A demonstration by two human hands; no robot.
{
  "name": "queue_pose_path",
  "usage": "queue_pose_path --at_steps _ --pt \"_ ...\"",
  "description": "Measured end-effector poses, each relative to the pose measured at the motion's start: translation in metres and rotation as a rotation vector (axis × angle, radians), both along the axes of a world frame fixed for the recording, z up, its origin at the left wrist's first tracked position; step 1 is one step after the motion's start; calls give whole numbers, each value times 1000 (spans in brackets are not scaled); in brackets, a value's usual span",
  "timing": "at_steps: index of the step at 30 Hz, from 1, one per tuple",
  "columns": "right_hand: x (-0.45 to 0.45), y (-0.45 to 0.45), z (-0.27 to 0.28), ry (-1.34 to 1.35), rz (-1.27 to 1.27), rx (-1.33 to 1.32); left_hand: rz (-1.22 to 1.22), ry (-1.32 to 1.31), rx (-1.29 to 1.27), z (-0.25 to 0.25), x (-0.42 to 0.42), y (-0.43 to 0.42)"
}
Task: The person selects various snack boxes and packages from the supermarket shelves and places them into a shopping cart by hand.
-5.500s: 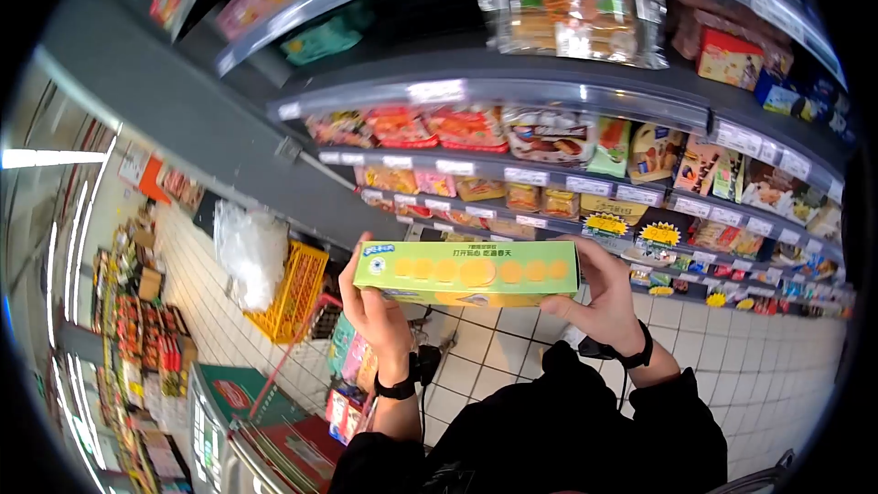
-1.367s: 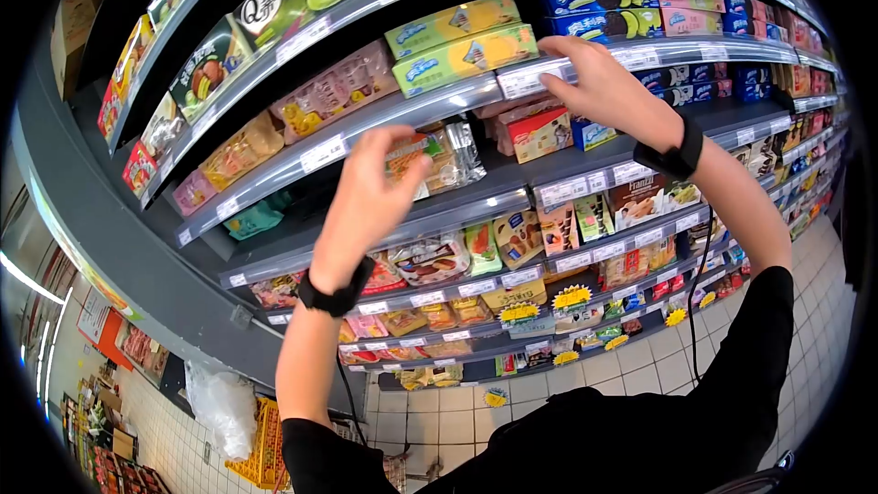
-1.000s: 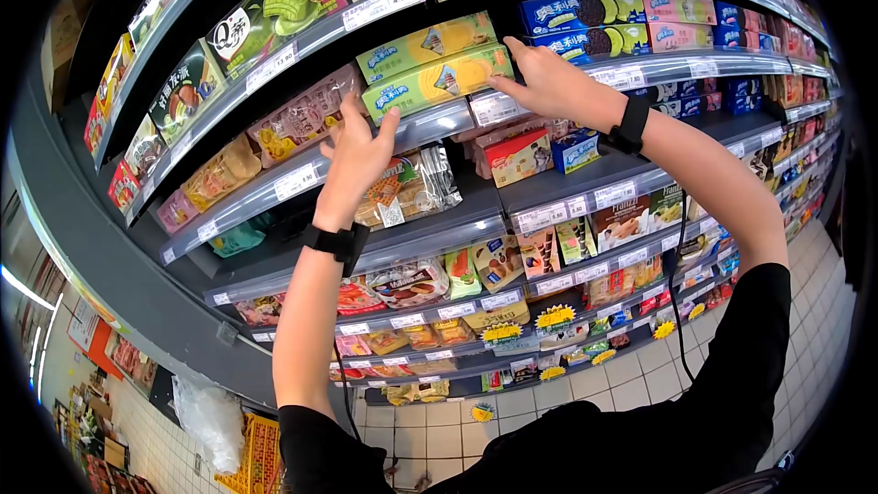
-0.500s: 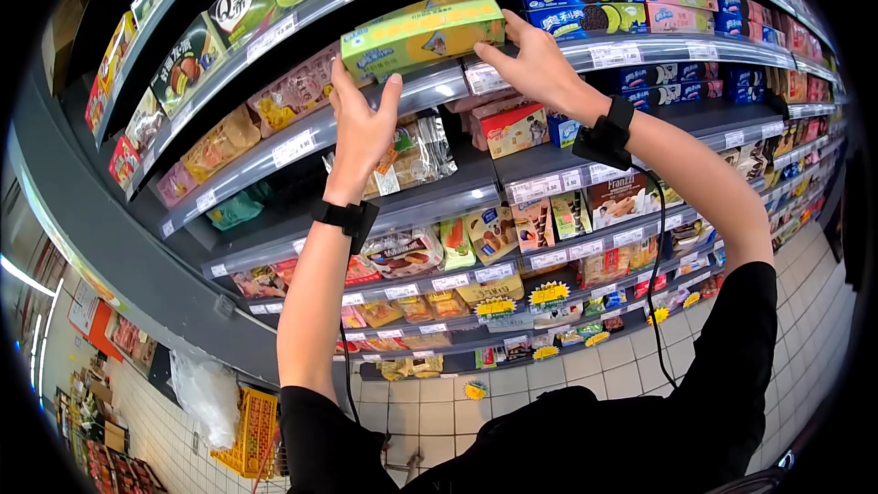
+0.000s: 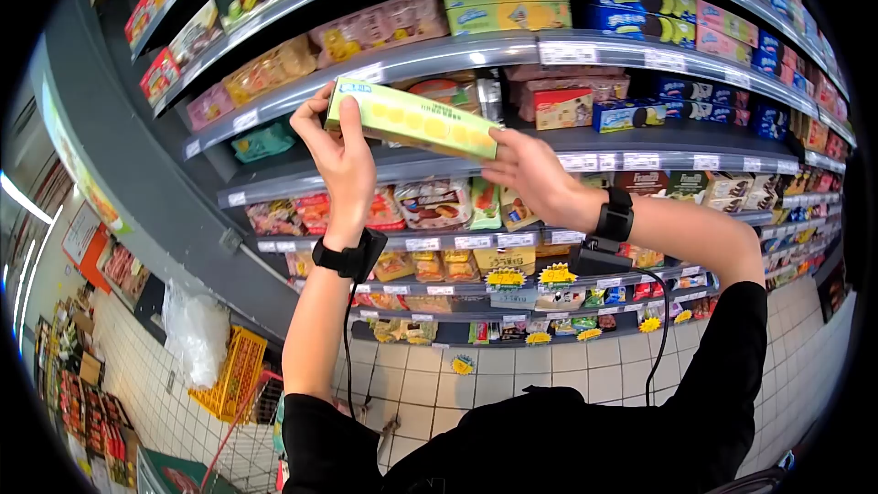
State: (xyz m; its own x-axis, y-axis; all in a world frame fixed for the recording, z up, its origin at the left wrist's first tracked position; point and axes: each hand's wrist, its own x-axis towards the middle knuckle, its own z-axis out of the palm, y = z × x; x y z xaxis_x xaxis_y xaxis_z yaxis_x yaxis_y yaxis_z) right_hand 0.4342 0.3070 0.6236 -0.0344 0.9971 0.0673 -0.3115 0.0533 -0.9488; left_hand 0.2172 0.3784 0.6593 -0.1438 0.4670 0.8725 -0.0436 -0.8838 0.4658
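Between my two hands is a long light-green biscuit box (image 5: pixel 416 119), held in front of the shelves and sloping down to the right. My left hand (image 5: pixel 340 151) grips its left end, thumb on the near face and fingers round behind. At the right end, my right hand (image 5: pixel 530 174) holds the box with the thumb on its near face; some fingers are beneath or behind it. Two similar green boxes (image 5: pixel 506 5) lie stacked on the shelf above. The held box hides part of the snack packs behind it.
Blue cookie boxes (image 5: pixel 645 11) are stacked at upper right. Metal shelf edges (image 5: pixel 457 57) with price tags run across. At lower left are a yellow crate (image 5: pixel 230 375) with a clear plastic bag (image 5: pixel 194 334) and a wire shopping cart (image 5: pixel 242 444). Dark cables hang from both wrists.
The green box has come down and away from the upper shelf, turned so another face shows. Both hands moved down with it, and the view has shifted, showing the cart.
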Motion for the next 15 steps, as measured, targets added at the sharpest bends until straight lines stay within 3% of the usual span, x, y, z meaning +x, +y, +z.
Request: queue_pose_path --at_steps 5,10,15 --pt "-84 -22 -21 32 339 -68 212 71 -62 -19 -88 -70" --pt "-189 -50 -29 -18 412 -114 442 83 -179 -44 -204 -136" --pt "-304 -76 -50 -88 584 -110 543 -187 -326 -84 -309 -217"
